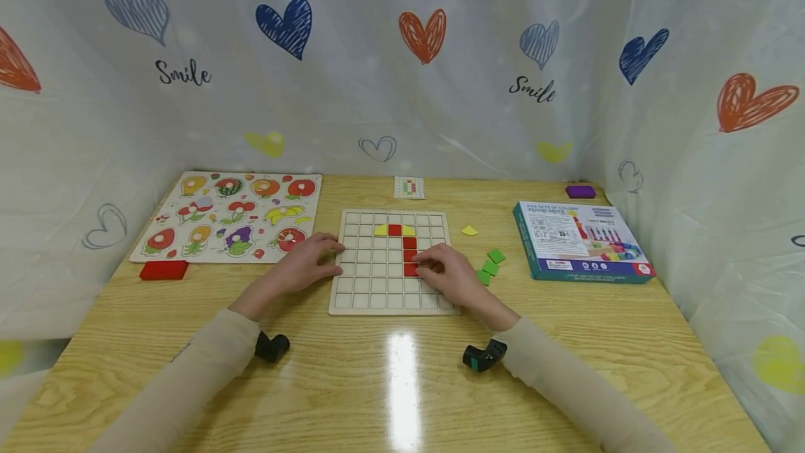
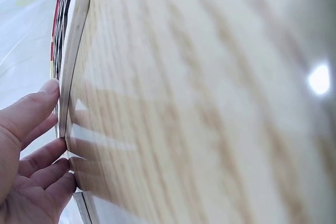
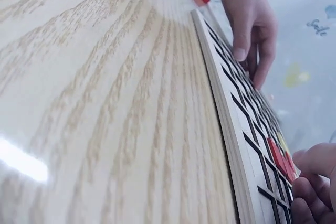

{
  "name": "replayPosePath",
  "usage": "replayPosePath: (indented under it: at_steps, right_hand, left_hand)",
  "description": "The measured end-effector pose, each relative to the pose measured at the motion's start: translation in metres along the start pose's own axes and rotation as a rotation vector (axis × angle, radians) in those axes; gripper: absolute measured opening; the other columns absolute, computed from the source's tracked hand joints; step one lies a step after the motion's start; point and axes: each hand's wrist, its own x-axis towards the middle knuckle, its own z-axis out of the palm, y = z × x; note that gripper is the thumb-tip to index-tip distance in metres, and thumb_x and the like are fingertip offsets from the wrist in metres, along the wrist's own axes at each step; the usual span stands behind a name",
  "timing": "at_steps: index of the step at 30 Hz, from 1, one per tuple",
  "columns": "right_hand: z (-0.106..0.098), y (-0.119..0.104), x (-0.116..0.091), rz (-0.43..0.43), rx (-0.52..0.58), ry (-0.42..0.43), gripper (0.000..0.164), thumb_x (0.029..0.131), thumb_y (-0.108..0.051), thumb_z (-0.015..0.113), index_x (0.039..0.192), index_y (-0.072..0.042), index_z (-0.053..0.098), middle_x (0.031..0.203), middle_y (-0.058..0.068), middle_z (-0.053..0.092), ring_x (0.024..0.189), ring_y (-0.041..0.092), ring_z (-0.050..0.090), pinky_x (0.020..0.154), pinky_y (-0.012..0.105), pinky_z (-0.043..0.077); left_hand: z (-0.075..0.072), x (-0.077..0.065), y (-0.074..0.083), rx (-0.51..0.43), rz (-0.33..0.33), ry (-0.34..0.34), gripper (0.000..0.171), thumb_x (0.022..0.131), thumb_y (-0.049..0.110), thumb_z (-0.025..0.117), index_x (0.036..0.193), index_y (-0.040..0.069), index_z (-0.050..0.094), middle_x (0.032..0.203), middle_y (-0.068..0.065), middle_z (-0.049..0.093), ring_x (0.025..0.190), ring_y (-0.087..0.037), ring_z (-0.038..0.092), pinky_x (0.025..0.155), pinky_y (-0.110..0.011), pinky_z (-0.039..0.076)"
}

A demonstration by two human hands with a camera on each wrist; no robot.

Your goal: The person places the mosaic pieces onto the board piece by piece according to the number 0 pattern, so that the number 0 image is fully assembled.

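Observation:
A pale wooden grid board (image 1: 371, 292) lies flat in the middle of the table. My left hand (image 1: 307, 263) rests at its left side; in the left wrist view the thumb (image 2: 46, 92) and fingers touch the board's edge. On the grid stand a column of red square tiles (image 1: 410, 242), one more red tile (image 1: 395, 229) and two yellow quarter-round tiles (image 1: 381, 230) beside it. My right hand (image 1: 449, 272) holds the lowest red tile (image 1: 410, 269) with thumb and curled fingertips, the tile down in its square. In the right wrist view those fingertips partly cover the red tiles (image 3: 281, 158).
Green square tiles (image 1: 490, 268) and a yellow tile (image 1: 469, 231) lie right of the board. A pattern card (image 1: 409, 188) is behind it. A fruit puzzle (image 1: 214, 229) and red block (image 1: 163, 270) sit left; a boxed set (image 1: 581, 243) and purple block (image 1: 580, 191) sit right.

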Motion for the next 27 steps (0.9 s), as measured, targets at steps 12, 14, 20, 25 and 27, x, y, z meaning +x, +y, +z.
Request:
replayPosePath:
  at_steps: [12,14,20,25,27]
  right_hand:
    - [-0.044,0.02,-0.021,0.179,0.096,0.11,0.03,0.098,-0.024,0.061,0.124,-0.01,0.066,0.114,0.005,0.061,0.101,0.019,0.058,0.089,0.037,0.05]
    - [-0.052,0.024,-0.024,0.214,0.111,0.149,0.031,0.099,-0.025,0.061,0.125,-0.01,0.065,0.115,0.007,0.061,0.103,0.02,0.058,0.09,0.039,0.05]
    - [-0.062,0.035,-0.037,0.25,0.091,0.162,0.03,0.098,-0.023,0.062,0.123,-0.007,0.066,0.116,0.009,0.062,0.103,0.021,0.058,0.09,0.039,0.05]
    - [-0.059,0.036,-0.053,0.18,-0.039,0.119,0.024,0.094,-0.019,0.067,0.115,-0.007,0.07,0.1,0.005,0.065,0.089,0.017,0.06,0.079,0.034,0.052]
    - [-0.057,0.036,-0.059,0.163,-0.067,0.095,0.024,0.092,-0.018,0.07,0.113,-0.007,0.071,0.096,0.002,0.064,0.085,0.016,0.06,0.075,0.032,0.052]
  left_hand:
    - [-0.001,0.0,0.002,0.001,-0.021,-0.01,0.044,0.092,0.023,0.07,0.128,0.0,0.062,0.14,-0.023,0.048,0.129,-0.039,0.045,0.105,-0.054,0.038]
    - [-0.001,0.0,0.003,0.001,-0.024,-0.01,0.044,0.092,0.023,0.07,0.128,0.001,0.062,0.14,-0.022,0.048,0.13,-0.038,0.045,0.106,-0.053,0.038]
    - [-0.001,0.0,0.003,0.007,-0.015,-0.011,0.044,0.092,0.023,0.07,0.129,0.0,0.061,0.14,-0.024,0.047,0.129,-0.04,0.044,0.105,-0.054,0.038]
    - [-0.002,-0.001,0.002,0.007,-0.015,-0.011,0.044,0.092,0.022,0.07,0.129,0.0,0.061,0.14,-0.024,0.046,0.13,-0.04,0.044,0.105,-0.054,0.038]
    - [-0.002,-0.001,0.003,0.009,-0.015,-0.011,0.044,0.092,0.022,0.07,0.129,0.0,0.061,0.141,-0.024,0.046,0.13,-0.04,0.044,0.105,-0.054,0.038]
